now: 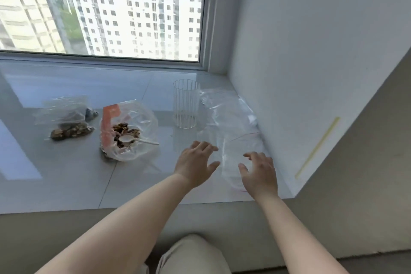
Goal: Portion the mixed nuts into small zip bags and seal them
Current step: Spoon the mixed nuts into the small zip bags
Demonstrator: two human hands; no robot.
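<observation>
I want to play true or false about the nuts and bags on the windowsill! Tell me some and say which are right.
1. A white spoon lies in the big open nut bag. True.
2. The clear cup is full of nuts. False: it looks empty.
3. The left hand holds the spoon. False: both the left hand and the right hand are open, by the empty zip bags.
4. A small bag with nuts lies left of the big bag. True.
</observation>
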